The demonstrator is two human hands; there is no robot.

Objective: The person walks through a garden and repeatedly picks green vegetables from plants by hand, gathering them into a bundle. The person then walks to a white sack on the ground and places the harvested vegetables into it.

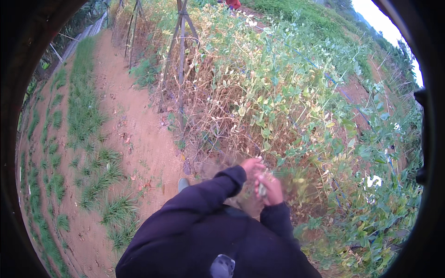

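Observation:
My two hands are close together in front of me, at the lower edge of a tangle of yellowing pea-like vines [259, 111]. The fingers of my left hand [251, 167] are drawn together by the dry stems; whatever they pinch is too small and blurred to make out. Just right of it and nearer my body, my right hand [272, 189] is closed around a small pale grey-green thing [262, 190], perhaps pods. Most of that thing is hidden by the fingers. Dark sleeves cover both forearms.
Wooden poles [181, 60] tied together stand among the vines. A bare earth path [139, 120] runs along the left, beside rows of grassy green plants [83, 102]. My shoe [183, 184] shows on the soil. Blue cord [329, 78] crosses the greener vines; something red [233, 3] is far off.

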